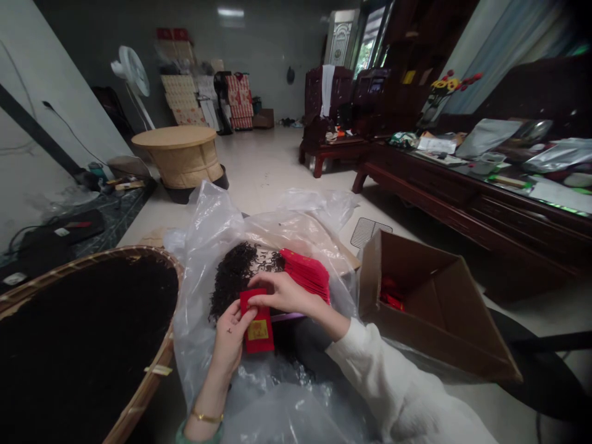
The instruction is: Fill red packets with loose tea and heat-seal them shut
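A white sleeve (pixel 388 382) leads to the right hand (pixel 287 295), which with the left hand (pixel 230 336) pinches one red packet (pixel 256 324) above the plastic bag (pixel 208 246) of dark tea leaves (pixel 231 277). Beside them waits a stack of red packets (pixel 308 271); a few lie in the cardboard box (pixel 439 308), so most work seemingly remains.

- Small red packet (pixel 257 330) with a yellow label, upright, pinched at its top edge, near centre, above clear plastic.
- Fanned stack of red packets (pixel 308 271) just right, farther back.

A home living room is serving as a workspace: dark wooden furniture (pixel 462 191) is lining the right, a standing fan (pixel 134 74) upper left.
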{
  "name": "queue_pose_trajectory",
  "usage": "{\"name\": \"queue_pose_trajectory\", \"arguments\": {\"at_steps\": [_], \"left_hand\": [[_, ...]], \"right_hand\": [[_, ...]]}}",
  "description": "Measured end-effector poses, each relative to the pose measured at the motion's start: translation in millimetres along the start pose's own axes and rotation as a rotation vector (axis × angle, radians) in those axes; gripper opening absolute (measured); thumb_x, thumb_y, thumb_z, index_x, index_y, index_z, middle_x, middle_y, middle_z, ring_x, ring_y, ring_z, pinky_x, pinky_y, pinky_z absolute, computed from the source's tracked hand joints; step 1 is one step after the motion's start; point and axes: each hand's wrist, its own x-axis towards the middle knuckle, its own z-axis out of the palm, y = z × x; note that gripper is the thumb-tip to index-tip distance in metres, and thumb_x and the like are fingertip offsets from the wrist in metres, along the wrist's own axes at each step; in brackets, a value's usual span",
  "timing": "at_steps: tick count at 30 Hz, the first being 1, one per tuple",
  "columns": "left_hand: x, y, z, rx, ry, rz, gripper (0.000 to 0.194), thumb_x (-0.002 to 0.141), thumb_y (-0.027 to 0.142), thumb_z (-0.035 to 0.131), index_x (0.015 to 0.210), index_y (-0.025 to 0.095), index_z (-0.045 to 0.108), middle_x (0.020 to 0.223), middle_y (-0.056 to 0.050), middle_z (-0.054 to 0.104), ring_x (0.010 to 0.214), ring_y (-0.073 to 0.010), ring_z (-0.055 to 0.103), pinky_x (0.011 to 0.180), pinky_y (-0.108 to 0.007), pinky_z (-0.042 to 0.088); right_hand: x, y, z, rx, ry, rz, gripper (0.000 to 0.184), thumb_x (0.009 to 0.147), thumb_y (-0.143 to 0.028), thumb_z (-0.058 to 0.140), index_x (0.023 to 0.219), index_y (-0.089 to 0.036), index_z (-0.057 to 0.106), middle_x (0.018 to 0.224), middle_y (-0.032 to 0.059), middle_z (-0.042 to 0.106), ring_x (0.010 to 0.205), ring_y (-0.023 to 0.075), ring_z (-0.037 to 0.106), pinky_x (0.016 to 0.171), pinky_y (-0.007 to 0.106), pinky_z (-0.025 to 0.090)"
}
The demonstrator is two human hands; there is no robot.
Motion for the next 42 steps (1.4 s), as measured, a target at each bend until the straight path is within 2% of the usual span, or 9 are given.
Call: {"name": "queue_pose_trajectory", "arguments": {"at_steps": [2, 5, 8, 15, 21, 31, 34, 38, 42], "left_hand": [[0, 1, 0.9, -0.049, 0.033, 0.015, 0.055, 0.051, 0.04, 0.089, 0.093, 0.014, 0.065, 0.085, -0.007, 0.076, 0.078, -0.0211, 0.072, 0.071, -0.029, 0.057], [-2, 3, 2.6, -0.086, 0.071, -0.002, 0.054, 0.051, 0.042, 0.089, 0.09, 0.014, 0.064, 0.079, -0.005, 0.075, 0.075, -0.021, 0.072, 0.071, -0.03, 0.057], [-3, 4, 5.1, -0.094, 0.106, 0.011, 0.052, 0.049, 0.044, 0.089, 0.085, 0.015, 0.063, 0.072, -0.002, 0.073, 0.07, -0.02, 0.072, 0.068, -0.029, 0.058], [-3, 6, 7.5, -0.131, 0.178, 0.056, 0.056, 0.046, 0.045, 0.09, 0.087, 0.017, 0.063, 0.07, 0.001, 0.073, 0.062, -0.0182, 0.07, 0.062, -0.028, 0.057], [0, 4, 5.0, -0.201, 0.228, 0.011, 0.05, 0.039, 0.04, 0.092, 0.072, 0.017, 0.063, 0.061, 0.003, 0.07, 0.057, -0.0161, 0.068, 0.064, -0.028, 0.056], [0, 4, -0.9, -0.087, 0.09, -0.108, 0.05, 0.034, 0.037, 0.094, 0.069, 0.01, 0.071, 0.06, -0.003, 0.071, 0.055, -0.012, 0.064, 0.057, -0.02, 0.052], [-1, 1, -1.4, -0.076, 0.052, -0.111, 0.05, 0.041, 0.037, 0.093, 0.078, 0.01, 0.072, 0.07, -0.004, 0.075, 0.06, -0.014, 0.067, 0.059, -0.021, 0.053], [-4, -2, -0.2, -0.009, -0.047, -0.221, 0.053, 0.047, 0.028, 0.092, 0.091, 0.011, 0.069, 0.078, -0.009, 0.077, 0.066, -0.0219, 0.073, 0.059, -0.026, 0.056], [-1, 0, -5.9, -0.006, 0.038, -0.262, 0.046, 0.055, 0.019, 0.088, 0.096, 0.011, 0.067, 0.088, -0.012, 0.078, 0.067, -0.0247, 0.074, 0.057, -0.029, 0.059]], "right_hand": [[-3, 5, 6, 0.06, 0.063, 0.014, 0.039, 0.073, -0.035, 0.079, 0.106, -0.018, 0.067, 0.08, -0.0012, 0.066, 0.068, 0.0121, 0.055, 0.063, 0.021, 0.042], [-5, 14, 14, 0.187, 0.086, 0.087, 0.025, 0.076, -0.039, 0.074, 0.084, -0.016, 0.07, 0.073, -0.0005, 0.065, 0.065, 0.0124, 0.055, 0.06, 0.022, 0.042], [-5, 19, 19, 0.255, 0.127, 0.131, 0.024, 0.075, -0.038, 0.073, 0.07, -0.015, 0.068, 0.067, -0.0004, 0.064, 0.063, 0.0123, 0.055, 0.059, 0.022, 0.041], [-3, 19, 20, 0.295, 0.145, 0.174, 0.026, 0.072, -0.04, 0.074, 0.07, -0.015, 0.069, 0.066, -0.0001, 0.064, 0.061, 0.0119, 0.055, 0.055, 0.022, 0.041], [-6, 23, 30, 0.345, 0.213, 0.201, 0.028, 0.069, -0.04, 0.074, 0.078, -0.014, 0.07, 0.064, -0.0011, 0.063, 0.058, 0.0108, 0.053, 0.054, 0.021, 0.04], [-9, 22, 31, 0.365, 0.196, 0.241, 0.02, 0.068, -0.034, 0.076, 0.071, -0.014, 0.074, 0.065, 0.0014, 0.068, 0.06, 0.0132, 0.059, 0.057, 0.023, 0.044], [-8, 22, 33, 0.324, 0.225, 0.232, 0.017, 0.067, -0.032, 0.077, 0.069, -0.015, 0.075, 0.066, 0.0018, 0.07, 0.061, 0.0137, 0.061, 0.058, 0.023, 0.045], [-2, 25, 36, 0.33, 0.196, 0.314, 0.022, 0.075, -0.037, 0.072, 0.078, -0.015, 0.076, 0.064, 0.0008, 0.069, 0.054, 0.0138, 0.059, 0.052, 0.024, 0.046], [-10, 30, 24, 0.048, 0.289, 0.197, 0.025, 0.089, -0.032, 0.058, 0.103, -0.016, 0.072, 0.09, 0.0062, 0.072, 0.074, 0.0171, 0.065, 0.068, 0.029, 0.052]]}}
